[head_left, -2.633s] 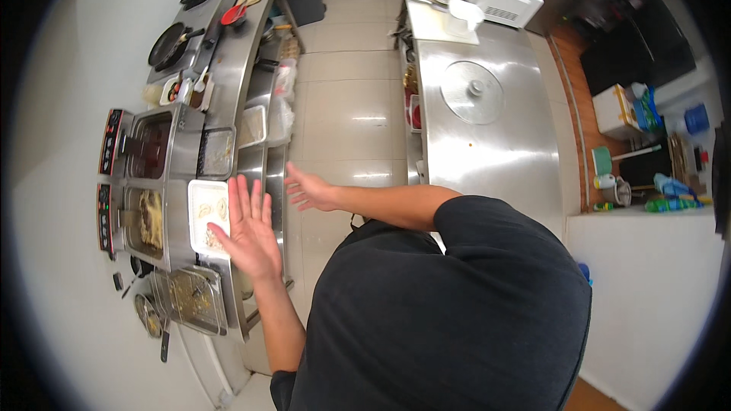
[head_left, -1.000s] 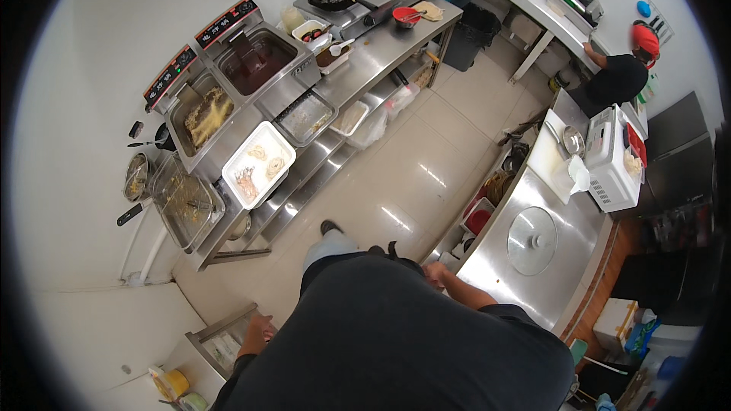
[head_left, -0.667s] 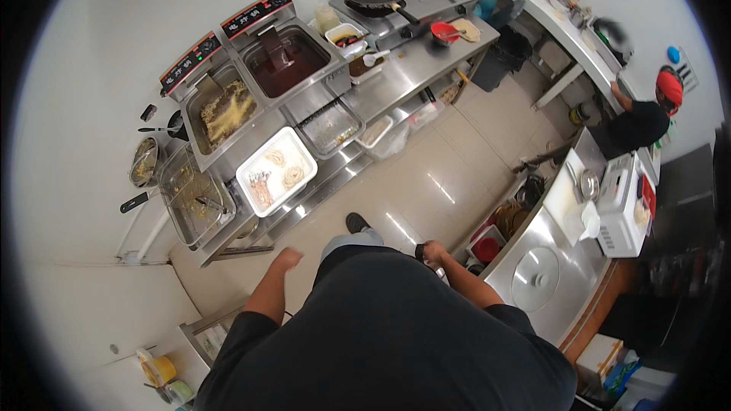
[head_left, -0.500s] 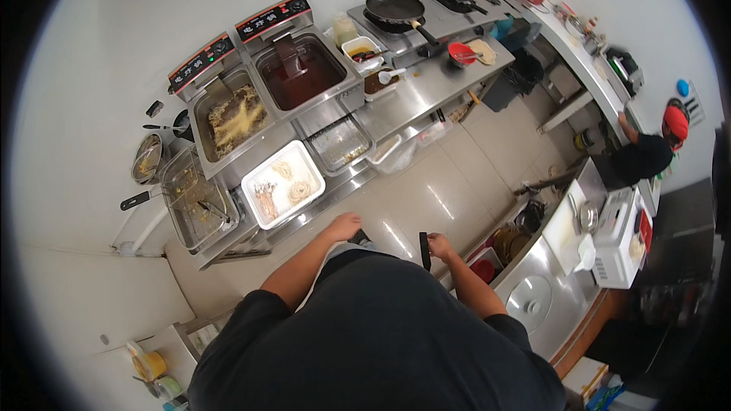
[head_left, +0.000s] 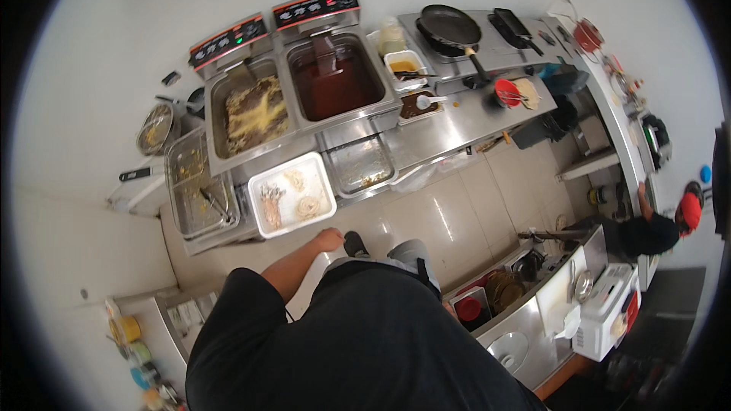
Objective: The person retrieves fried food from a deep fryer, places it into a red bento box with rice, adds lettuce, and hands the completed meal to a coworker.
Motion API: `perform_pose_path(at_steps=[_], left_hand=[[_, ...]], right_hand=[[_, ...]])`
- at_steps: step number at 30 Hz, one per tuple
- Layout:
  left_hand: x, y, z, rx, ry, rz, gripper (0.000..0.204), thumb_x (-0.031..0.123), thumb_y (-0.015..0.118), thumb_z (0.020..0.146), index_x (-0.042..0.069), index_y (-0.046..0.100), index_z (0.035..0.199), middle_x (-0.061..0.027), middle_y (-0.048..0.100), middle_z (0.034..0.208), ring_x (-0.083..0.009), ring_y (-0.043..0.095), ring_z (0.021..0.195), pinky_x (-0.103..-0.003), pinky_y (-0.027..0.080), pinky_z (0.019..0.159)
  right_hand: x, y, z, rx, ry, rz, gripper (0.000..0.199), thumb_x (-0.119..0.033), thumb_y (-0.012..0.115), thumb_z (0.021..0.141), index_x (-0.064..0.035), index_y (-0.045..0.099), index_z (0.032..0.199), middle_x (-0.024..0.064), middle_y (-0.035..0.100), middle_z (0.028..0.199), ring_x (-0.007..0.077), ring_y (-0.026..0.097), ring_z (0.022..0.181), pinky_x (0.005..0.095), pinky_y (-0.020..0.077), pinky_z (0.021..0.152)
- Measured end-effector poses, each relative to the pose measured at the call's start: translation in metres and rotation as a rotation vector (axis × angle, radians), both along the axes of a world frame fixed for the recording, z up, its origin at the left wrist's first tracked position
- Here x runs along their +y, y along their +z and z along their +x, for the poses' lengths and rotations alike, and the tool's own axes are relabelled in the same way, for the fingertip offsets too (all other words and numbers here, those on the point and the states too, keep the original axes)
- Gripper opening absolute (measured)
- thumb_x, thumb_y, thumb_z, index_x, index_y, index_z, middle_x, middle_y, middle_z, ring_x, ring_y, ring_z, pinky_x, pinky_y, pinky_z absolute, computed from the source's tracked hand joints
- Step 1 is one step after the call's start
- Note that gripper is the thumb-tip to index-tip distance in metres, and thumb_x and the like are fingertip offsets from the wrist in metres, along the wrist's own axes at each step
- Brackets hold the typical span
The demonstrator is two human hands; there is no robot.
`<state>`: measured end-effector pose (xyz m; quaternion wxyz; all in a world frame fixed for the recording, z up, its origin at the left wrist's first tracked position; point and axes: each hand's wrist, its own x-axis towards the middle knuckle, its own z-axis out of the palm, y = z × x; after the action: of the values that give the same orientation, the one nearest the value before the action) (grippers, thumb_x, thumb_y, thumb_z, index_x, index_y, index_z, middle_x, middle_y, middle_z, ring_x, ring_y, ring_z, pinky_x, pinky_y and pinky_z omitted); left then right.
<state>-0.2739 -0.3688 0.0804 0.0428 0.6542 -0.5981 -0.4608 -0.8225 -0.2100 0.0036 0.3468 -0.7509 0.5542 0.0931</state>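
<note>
My left hand (head_left: pixel 329 240) hangs at my waist with its fingers curled in, and nothing shows in it. It is nearest to a white tray (head_left: pixel 326 205) that holds several small heaps of pale and pinkish raw food. My right hand is hidden behind the right side of my shirt. Beyond the tray, a fryer basin (head_left: pixel 219 144) holds food frying under yellowish foam. The fryer basin beside it (head_left: pixel 298 112) contains dark red-brown oil. To the left of the tray, a wire-mesh basket (head_left: pixel 179 202) with tongs inside sits over a draining pan.
A frying pan (head_left: pixel 449 24) rests on the cooktop at the back. A red bowl (head_left: pixel 505 91) stands near the counter edge. On the right are a steel counter (head_left: pixel 544 358), a round lid (head_left: pixel 509 350) and a white appliance (head_left: pixel 601 320). A person in a red cap (head_left: pixel 691 211) works at the far right.
My right hand, which held a flat black object, has dropped out of sight behind my body. The view has turned, so the fryers appear further right. My left hand stays low and curled.
</note>
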Motion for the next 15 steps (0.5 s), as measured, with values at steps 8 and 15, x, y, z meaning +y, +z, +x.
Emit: perform_pose_path(at_steps=[8,15], left_hand=[[0.091,-0.035,0.087,-0.418,0.168,0.019,0.032,0.028,0.053,0.088,0.001,0.070,0.088,-0.0217,0.068,0.101,-0.0406,0.063,0.099,-0.050,0.051,0.088],[0.149,-0.014,0.003,-0.292,0.404,0.093,0.039,0.032,0.053,0.088,-0.002,0.071,0.086,-0.0259,0.068,0.099,-0.0422,0.064,0.097,-0.049,0.052,0.088]], right_hand=[[-0.188,0.045,0.022,-0.161,-0.710,0.611,0.027,-0.033,0.065,0.091,-0.0083,0.066,0.101,0.0050,0.063,0.079,0.0195,0.060,0.062,0.0381,0.0501,0.052],[-0.397,0.102,0.089,-0.301,-0.453,0.444,0.035,-0.031,0.064,0.090,-0.0043,0.064,0.112,0.0092,0.066,0.093,0.0205,0.064,0.079,0.0383,0.0539,0.067]])
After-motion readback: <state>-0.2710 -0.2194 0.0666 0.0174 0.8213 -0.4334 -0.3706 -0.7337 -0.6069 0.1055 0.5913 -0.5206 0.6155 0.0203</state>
